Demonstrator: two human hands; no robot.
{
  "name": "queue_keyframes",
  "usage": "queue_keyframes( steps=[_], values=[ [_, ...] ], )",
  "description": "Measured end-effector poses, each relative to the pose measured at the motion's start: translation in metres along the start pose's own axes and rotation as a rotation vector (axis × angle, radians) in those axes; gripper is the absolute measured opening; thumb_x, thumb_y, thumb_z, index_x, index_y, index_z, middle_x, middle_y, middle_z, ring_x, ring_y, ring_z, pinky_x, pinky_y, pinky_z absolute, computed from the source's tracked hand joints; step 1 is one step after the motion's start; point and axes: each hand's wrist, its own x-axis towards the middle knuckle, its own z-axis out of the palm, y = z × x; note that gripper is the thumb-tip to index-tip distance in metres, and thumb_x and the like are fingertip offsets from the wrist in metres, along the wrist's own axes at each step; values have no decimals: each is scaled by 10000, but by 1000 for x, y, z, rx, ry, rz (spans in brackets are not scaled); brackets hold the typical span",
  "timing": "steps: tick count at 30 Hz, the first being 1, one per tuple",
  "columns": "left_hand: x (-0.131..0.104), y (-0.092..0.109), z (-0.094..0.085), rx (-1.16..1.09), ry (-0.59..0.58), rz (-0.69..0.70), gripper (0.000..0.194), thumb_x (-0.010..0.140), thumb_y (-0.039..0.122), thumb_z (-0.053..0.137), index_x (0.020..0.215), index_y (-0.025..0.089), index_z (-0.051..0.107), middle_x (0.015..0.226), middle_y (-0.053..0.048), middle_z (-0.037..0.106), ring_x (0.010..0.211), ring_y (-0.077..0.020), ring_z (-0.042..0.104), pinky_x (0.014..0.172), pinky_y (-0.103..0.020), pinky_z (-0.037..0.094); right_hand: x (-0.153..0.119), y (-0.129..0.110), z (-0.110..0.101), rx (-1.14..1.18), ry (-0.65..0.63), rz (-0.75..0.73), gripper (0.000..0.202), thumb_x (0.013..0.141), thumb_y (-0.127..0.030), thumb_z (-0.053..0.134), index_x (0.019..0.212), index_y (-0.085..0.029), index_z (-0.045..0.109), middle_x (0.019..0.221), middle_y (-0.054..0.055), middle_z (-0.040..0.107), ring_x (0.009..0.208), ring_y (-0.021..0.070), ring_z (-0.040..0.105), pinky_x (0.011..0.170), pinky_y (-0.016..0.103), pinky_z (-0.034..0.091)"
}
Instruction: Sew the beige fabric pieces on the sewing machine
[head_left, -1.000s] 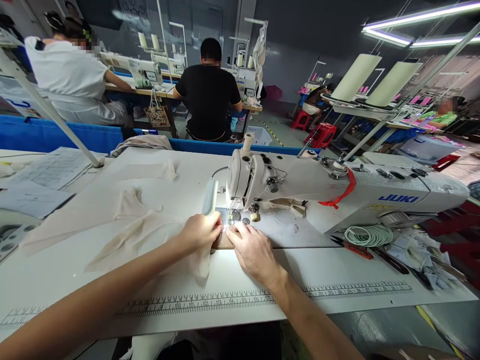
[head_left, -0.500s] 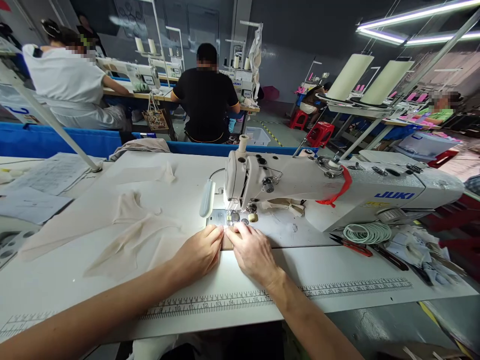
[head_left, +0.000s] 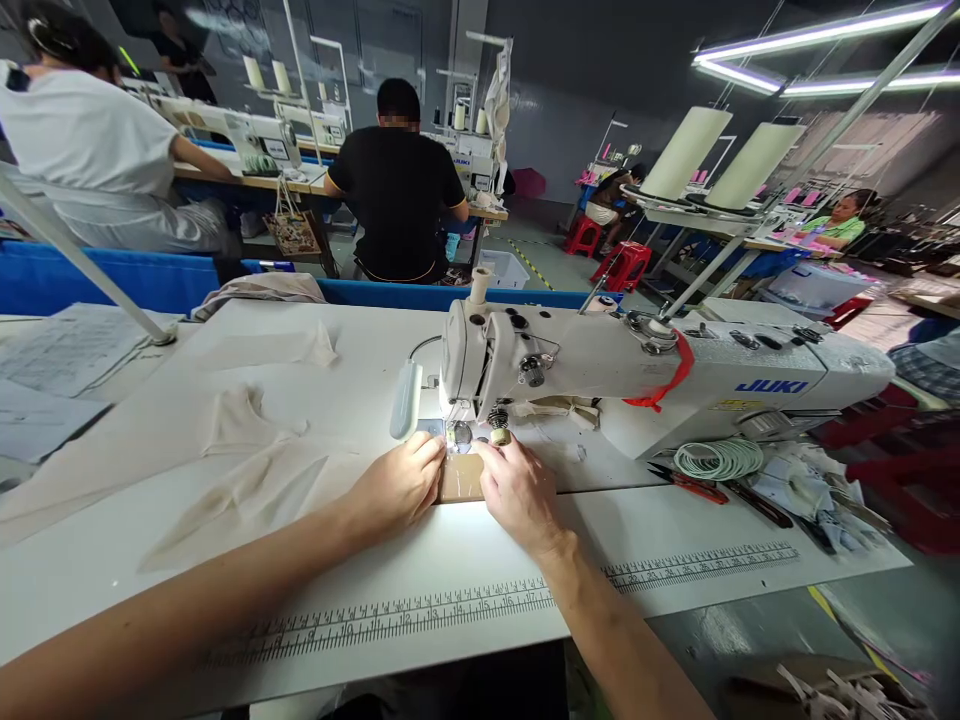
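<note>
My left hand (head_left: pixel 397 485) is at the front of the sewing machine (head_left: pixel 570 350), its fingers curled and bunched with the tips close together, just left of the brown plate (head_left: pixel 463 478). I can't tell whether any cloth is pinched in them. My right hand (head_left: pixel 521 490) is on the plate's other side, a little apart from the left, fingers bent and loosely gathered, thumb and forefinger reaching in near the needle; what they touch is too small to make out. The pale cloth (head_left: pixel 247 470) lies rumpled on the table (head_left: pixel 450 565) to my left, near my left forearm. It looks thin and almost sheer, so I'd judge it light, limp and a bit slippery, quick to crease or stretch if tugged. I'd take it by an edge, lightly between thumb and fingertips, with the other fingers spread flat to keep it smooth.
</note>
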Motion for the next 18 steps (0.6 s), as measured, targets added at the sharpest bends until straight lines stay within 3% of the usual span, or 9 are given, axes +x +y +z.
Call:
queue_keyframes(
  steps=[10,18],
  values=[
    [1,-1,-5,-80,13,13,343,895,135,311,1033,77,620,1046,-180,606,908,-275,530,768,-422,513,1,2,-3,155,-2,70,190,895,-131,471,943,-184,647,892,61,625,752,186,585,663,272,433],
    [0,-5,-1,-103,37,19,324,898,180,360,1129,130,582,1043,-144,609,909,-261,551,807,-409,488,18,16,-3,373,-25,156,225,934,-261,447,778,-189,592,654,20,616,599,166,561,554,240,401]
  ],
)
